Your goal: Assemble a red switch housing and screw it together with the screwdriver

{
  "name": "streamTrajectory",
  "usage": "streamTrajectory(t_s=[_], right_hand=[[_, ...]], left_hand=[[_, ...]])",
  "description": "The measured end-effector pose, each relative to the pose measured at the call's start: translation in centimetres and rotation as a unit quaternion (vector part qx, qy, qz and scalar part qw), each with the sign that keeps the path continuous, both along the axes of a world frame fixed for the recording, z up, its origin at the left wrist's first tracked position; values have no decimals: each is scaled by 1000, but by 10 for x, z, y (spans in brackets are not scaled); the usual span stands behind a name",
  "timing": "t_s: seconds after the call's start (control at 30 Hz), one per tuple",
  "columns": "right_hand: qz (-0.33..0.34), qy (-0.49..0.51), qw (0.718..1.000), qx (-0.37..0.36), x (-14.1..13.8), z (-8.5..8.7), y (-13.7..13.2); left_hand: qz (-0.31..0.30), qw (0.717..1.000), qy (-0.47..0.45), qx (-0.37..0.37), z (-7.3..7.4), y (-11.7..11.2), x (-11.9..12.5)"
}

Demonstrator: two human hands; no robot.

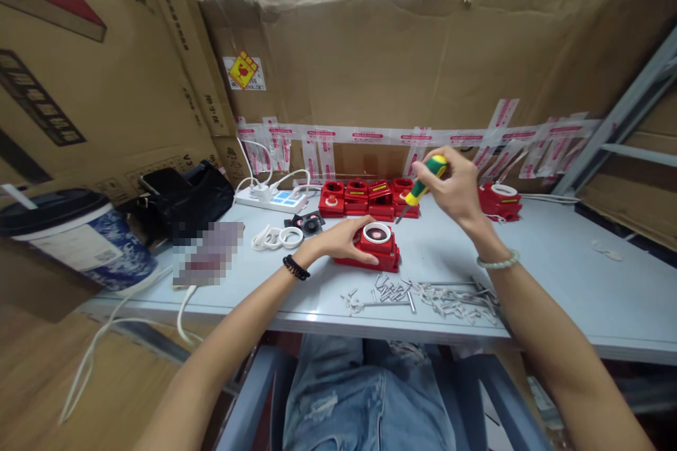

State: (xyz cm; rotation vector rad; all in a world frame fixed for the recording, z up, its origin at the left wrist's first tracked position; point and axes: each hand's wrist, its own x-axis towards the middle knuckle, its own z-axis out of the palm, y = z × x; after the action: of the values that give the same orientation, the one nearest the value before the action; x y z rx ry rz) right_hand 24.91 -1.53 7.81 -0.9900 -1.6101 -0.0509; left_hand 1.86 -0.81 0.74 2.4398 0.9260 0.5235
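Observation:
My left hand (346,239) is wrapped round a red plastic housing (388,257) with a white ring (377,232) on its top face. In my right hand (455,180) is a screwdriver (423,180) with a green and yellow handle, its shaft slanting down to the left. The tip hangs just right of the housing, apart from it as far as I can see. In front of the housing lies a pile of silver screws (392,289). To their right are white looped pieces (449,303) and metal rods.
Several red housings (357,199) stand in a row behind, and another (498,202) is at the right. White rings (290,237), black parts (311,223) and a power strip (275,199) lie left of my hand. A large cup (79,239) and black bag (193,197) stand far left.

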Motion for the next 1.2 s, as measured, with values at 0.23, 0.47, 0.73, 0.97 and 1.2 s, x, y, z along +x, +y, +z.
streamTrajectory(t_s=[0.23,0.47,0.73,0.97,1.2], right_hand=[[74,46,994,-62,16,7,-9],[105,25,989,-103,9,7,-22],[94,1,989,-116,6,2,-22],[123,-17,974,-192,-14,-18,-18],[105,-45,976,-184,-20,-30,-12]], left_hand=[[8,999,-38,5,-4,1,5],[65,994,-71,53,-9,-2,10],[55,996,49,59,-5,-16,-28],[166,975,75,128,-11,-28,2],[119,985,70,108,-6,-25,-1]])
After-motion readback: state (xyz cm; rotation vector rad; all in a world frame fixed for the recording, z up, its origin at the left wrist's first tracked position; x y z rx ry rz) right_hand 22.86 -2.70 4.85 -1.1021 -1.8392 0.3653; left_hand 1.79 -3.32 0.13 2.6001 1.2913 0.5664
